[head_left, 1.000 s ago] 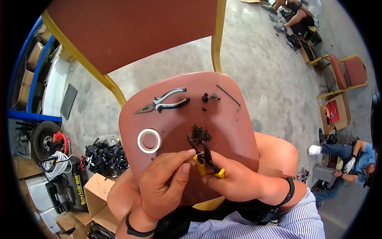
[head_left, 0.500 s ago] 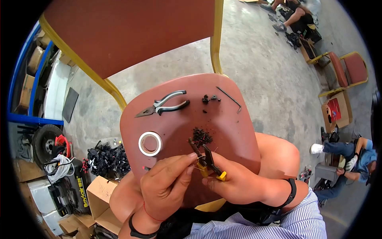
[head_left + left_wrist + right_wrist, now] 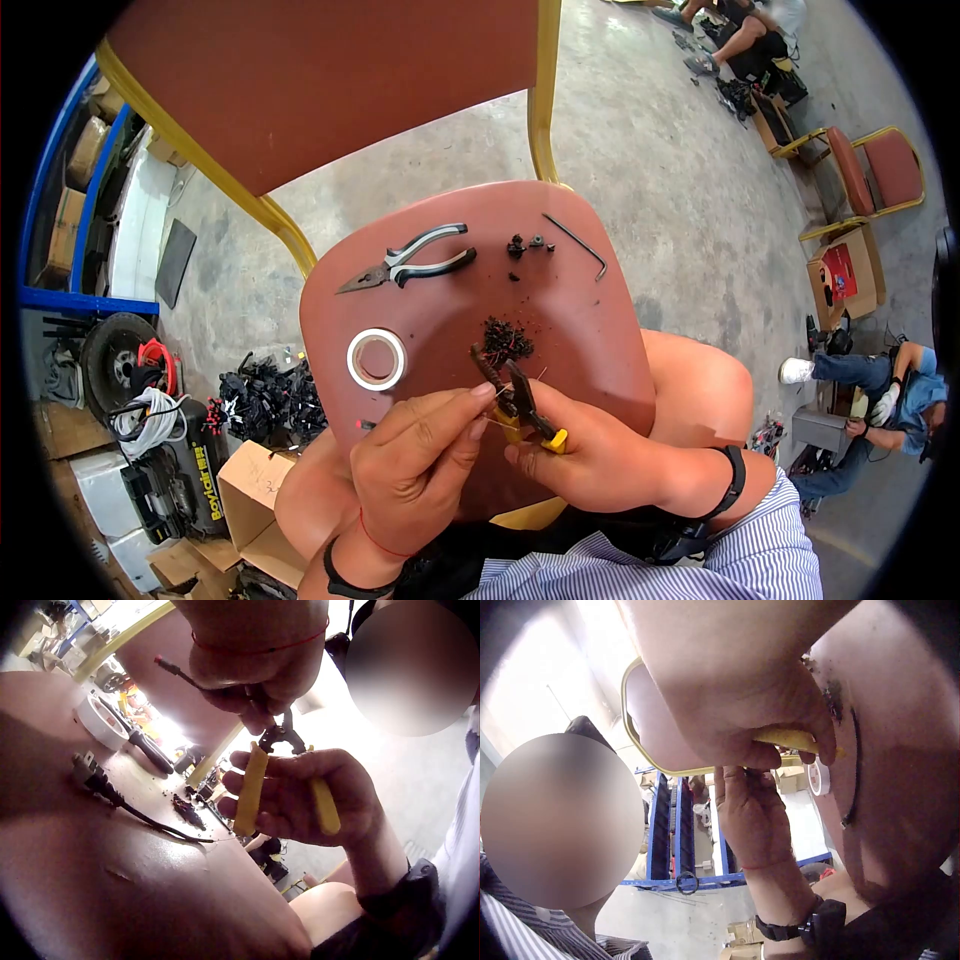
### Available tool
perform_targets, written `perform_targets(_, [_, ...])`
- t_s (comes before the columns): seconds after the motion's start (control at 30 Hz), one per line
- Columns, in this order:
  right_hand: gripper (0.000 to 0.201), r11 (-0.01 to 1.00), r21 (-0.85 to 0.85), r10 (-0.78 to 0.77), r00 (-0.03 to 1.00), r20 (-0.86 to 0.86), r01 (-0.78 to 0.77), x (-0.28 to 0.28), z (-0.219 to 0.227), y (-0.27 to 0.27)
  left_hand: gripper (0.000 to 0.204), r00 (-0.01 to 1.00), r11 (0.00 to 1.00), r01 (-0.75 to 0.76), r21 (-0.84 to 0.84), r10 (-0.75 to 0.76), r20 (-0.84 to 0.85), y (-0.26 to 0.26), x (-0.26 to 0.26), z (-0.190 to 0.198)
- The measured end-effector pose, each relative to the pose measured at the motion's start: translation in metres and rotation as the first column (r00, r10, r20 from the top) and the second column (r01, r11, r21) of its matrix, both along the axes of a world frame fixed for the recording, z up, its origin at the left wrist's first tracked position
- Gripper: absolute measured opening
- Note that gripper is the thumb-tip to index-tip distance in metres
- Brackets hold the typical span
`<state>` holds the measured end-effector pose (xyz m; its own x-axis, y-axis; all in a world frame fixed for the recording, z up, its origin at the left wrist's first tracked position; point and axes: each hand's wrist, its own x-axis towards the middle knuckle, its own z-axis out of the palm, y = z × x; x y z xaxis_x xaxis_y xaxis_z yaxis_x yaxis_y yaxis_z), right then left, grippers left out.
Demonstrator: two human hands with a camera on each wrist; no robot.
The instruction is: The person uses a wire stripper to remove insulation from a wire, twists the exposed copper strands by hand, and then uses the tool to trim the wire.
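Note:
My left hand (image 3: pixel 415 455) pinches a thin cable between thumb and fingertips. In the left wrist view a dark length of this cable (image 3: pixel 178 670) with a red tip sticks out behind the hand. My right hand (image 3: pixel 590 460) grips yellow-handled cutting pliers (image 3: pixel 253 791), with fingers on one handle and the palm on the other. The pliers' dark jaws stand right at the left fingertips, with fine wire ends beside them. Beyond the hands lies a small heap of black and red clippings (image 3: pixel 505 342) on the chair seat (image 3: pixel 450 300).
Grey-handled pliers (image 3: pixel 410 258), a roll of white tape (image 3: pixel 377 360), a hex key (image 3: pixel 578 248) and small black bits (image 3: pixel 516 246) lie on the seat. A black cord with a connector (image 3: pixel 94 776) shows in the left wrist view. A cardboard box (image 3: pixel 255 490) stands at the left.
The left hand has shifted slightly right, and the pliers have turned a little in the right hand. Over the last half second both hands stay nearly still.

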<state>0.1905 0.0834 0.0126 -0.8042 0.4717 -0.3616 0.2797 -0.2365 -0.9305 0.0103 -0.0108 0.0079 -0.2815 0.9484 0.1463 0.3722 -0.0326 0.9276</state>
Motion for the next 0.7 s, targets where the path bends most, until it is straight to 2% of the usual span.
perform_targets(0.37, [0.025,0.996,0.078,-0.05,0.999,-0.011,0.051,0.0,-0.01,-0.004,0.029,1.0,1.0,-0.001,0.007,0.001,-0.025,0.002,0.001,0.0])
perform_targets(0.47, [0.023,0.996,0.076,-0.054,0.998,0.009,0.053,-0.001,-0.006,-0.003,0.029,0.999,1.0,-0.001,0.014,0.001,-0.041,0.002,0.0,0.001])
perform_targets(0.57, [0.023,0.984,0.166,-0.06,0.998,-0.001,0.06,-0.002,-0.006,-0.004,0.029,0.998,0.999,0.002,0.033,0.0,-0.068,0.002,0.0,0.003])
perform_targets(0.7, [0.024,0.984,0.162,-0.072,0.997,-0.023,0.075,-0.003,-0.007,-0.004,0.03,0.999,0.999,0.004,0.047,-0.001,-0.052,0.002,0.001,0.003])
